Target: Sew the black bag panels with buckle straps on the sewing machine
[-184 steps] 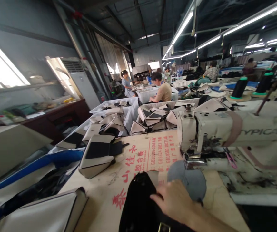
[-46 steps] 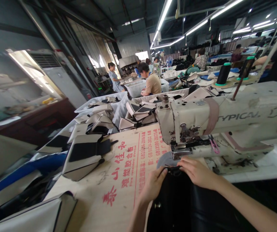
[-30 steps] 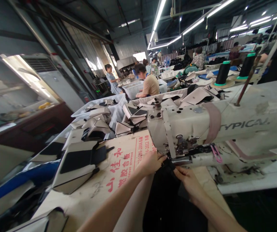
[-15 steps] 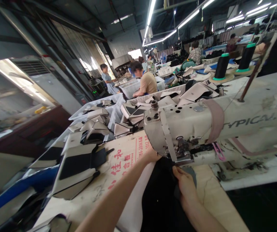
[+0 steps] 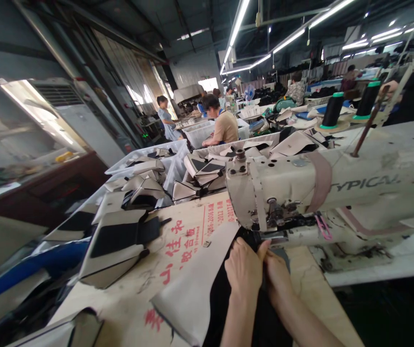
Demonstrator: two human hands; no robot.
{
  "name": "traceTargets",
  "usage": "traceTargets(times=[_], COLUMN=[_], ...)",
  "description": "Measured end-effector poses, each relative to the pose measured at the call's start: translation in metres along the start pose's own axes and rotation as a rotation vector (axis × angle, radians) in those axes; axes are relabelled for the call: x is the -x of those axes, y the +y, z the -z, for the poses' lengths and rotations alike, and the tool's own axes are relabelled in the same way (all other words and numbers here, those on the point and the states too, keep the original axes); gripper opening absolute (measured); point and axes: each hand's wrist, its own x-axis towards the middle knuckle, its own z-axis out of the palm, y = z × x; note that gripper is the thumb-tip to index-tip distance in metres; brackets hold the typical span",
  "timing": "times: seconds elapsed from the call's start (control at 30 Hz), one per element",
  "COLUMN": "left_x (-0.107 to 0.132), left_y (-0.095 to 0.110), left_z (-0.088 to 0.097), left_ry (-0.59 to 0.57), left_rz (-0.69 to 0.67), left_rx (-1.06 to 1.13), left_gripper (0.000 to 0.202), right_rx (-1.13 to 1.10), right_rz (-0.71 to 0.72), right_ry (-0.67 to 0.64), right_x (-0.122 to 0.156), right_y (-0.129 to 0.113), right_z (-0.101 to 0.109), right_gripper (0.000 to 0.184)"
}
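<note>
A black and off-white fabric piece (image 5: pixel 199 289) lies under the head of an off-white sewing machine (image 5: pixel 282 178). Its black part runs toward me beneath both forearms, while the pale part spreads out to the left. Close to the needle area, my left hand (image 5: pixel 243 265) is closed on the black cloth with its fingers curled. Right beside it, my right hand (image 5: pixel 277 272) grips the cloth's right side, thumb uppermost. The two hands almost touch. Some right fingers are hidden under the material, and the needle itself cannot be made out.
A plywood board (image 5: pixel 156 284) with red lettering forms the work surface. Left of it rests a sewn beige and black piece (image 5: pixel 120 241). White plastic bins (image 5: pixel 178 164) full of similar pieces stand behind. Black thread cones (image 5: pixel 332 112) sit beyond the machine. Several people work farther back.
My left hand has come back from behind the fabric beside the machine head to the front, next to my right hand. More of the pale part now shows, spread leftward.
</note>
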Motion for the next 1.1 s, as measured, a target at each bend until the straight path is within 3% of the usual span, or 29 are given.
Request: traceTargets(times=[0.13, 0.33, 0.43, 0.7, 0.97, 1.1], left_x=[-0.008, -0.013, -0.018, -0.021, -0.022, -0.024], left_y=[-0.004, -0.026, -0.029, -0.026, -0.031, -0.032], left_z=[-0.004, -0.02, -0.023, -0.024, -0.016, -0.019], left_ry=[0.017, -0.097, -0.16, -0.165, -0.166, -0.197], left_rz=[-0.001, -0.019, 0.019, 0.073, 0.015, 0.049], left_rx=[0.057, 0.58, 0.719, 0.725, 0.634, 0.697], left_gripper=[0.046, 0.04, 0.039, 0.041, 0.039, 0.043], right_rx=[-0.087, -0.152, -0.129, -0.146, -0.101, -0.111], right_rz=[-0.089, -0.132, -0.108, -0.155, -0.198, -0.217], right_ry=[-0.074, -0.048, -0.03, 0.003, 0.021, 0.042], right_x=[0.0, 0.002, 0.002, -0.005, -0.001, -0.004], right_y=[-0.002, -0.011, -0.012, -0.008, -0.017, -0.012], right_z=[-0.003, -0.008, -0.01, -0.004, -0.003, 0.0], right_gripper=[0.038, 0.037, 0.041, 0.042, 0.042, 0.041])
